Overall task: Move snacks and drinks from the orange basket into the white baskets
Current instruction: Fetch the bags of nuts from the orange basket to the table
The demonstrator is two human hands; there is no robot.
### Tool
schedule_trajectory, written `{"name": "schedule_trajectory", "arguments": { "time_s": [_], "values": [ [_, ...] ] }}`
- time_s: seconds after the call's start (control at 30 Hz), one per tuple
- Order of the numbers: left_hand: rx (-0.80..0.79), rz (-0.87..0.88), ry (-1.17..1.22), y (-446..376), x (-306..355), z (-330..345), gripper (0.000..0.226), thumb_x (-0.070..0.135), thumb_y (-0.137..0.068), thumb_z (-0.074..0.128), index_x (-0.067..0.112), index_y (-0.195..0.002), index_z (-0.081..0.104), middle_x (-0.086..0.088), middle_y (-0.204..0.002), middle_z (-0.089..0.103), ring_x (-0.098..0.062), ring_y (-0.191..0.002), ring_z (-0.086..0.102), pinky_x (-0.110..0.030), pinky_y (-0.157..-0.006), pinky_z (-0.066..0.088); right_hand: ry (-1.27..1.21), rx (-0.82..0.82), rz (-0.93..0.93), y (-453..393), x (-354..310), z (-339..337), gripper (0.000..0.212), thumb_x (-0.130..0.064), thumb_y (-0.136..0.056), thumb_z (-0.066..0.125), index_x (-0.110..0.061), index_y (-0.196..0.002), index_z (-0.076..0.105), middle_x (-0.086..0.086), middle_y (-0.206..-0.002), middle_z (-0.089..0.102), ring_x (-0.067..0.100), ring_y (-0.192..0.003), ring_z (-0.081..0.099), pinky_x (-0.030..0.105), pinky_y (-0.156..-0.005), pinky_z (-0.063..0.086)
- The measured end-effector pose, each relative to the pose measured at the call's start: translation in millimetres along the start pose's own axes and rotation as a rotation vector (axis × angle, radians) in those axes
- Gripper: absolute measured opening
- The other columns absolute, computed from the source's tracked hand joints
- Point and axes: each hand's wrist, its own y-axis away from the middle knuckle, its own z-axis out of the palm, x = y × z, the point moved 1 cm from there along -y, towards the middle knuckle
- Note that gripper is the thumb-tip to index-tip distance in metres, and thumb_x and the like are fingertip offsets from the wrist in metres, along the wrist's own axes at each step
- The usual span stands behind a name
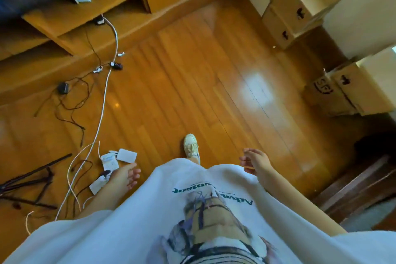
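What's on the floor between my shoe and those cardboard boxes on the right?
In the head view, nothing: only bare wooden floor with a bright glare patch runs from the shoe to the cardboard boxes.

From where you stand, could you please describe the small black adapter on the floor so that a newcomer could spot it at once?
Start at the low wooden shelf unit on the left, then drop to the wooden floor just below it. The small black boxy adapter lies there among thin black cables, left of the thick white cable; it is the only solid block in that tangle.
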Motion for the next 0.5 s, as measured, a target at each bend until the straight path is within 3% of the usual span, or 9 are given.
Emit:
{"name": "schedule_trajectory", "arguments": {
  "time_s": [0.1,0.17,0.27,0.37,0.5],
  "values": [
    [-0.049,0.065,-0.051,-1,60,27,0.012,0.019,-0.094,0.049,0.010,-0.089,0.054,0.005,-0.036,0.058,-0.007,-0.039,0.054,-0.023,-0.049,0.035,-0.047,0.033,0.031,-12,-25,1,0.010,-0.011,-0.091,0.048,-0.017,-0.085,0.054,0.004,-0.065,0.054,0.017,-0.055,0.051,0.024,-0.054,0.035],
    [-0.083,0.133,-0.087,2,99,50,0.011,0.018,-0.094,0.050,0.012,-0.103,0.052,0.001,-0.046,0.061,-0.003,-0.028,0.049,-0.016,-0.038,0.036,-0.071,0.056,0.054,-19,-41,0,0.010,-0.010,-0.091,0.048,-0.015,-0.086,0.054,0.005,-0.065,0.053,0.017,-0.054,0.050,0.023,-0.052,0.034],
    [-0.138,0.219,-0.202,12,154,91,0.015,0.019,-0.094,0.052,0.016,-0.108,0.056,-0.003,-0.070,0.059,-0.007,-0.047,0.054,-0.016,-0.040,0.038,-0.088,0.097,0.082,-34,-64,-6,0.007,-0.007,-0.092,0.047,-0.009,-0.092,0.053,0.007,-0.063,0.051,0.016,-0.048,0.049,0.021,-0.044,0.035],
    [-0.195,0.259,-0.266,14,202,128,0.014,0.022,-0.093,0.053,0.016,-0.105,0.059,-0.001,-0.072,0.061,-0.010,-0.056,0.050,-0.016,-0.042,0.039,-0.089,0.126,0.118,-56,-89,-10,0.005,-0.006,-0.092,0.048,-0.009,-0.091,0.052,0.007,-0.062,0.050,0.014,-0.041,0.051,0.022,-0.047,0.034],
    [-0.223,0.292,-0.315,9,257,163,0.017,0.022,-0.094,0.051,0.018,-0.106,0.062,0.001,-0.073,0.062,-0.009,-0.058,0.051,-0.018,-0.050,0.039,-0.127,0.138,0.157,-92,-140,-9,0.004,-0.006,-0.092,0.047,-0.006,-0.096,0.050,0.010,-0.064,0.048,0.021,-0.052,0.048,0.028,-0.052,0.036]
  ]
}}
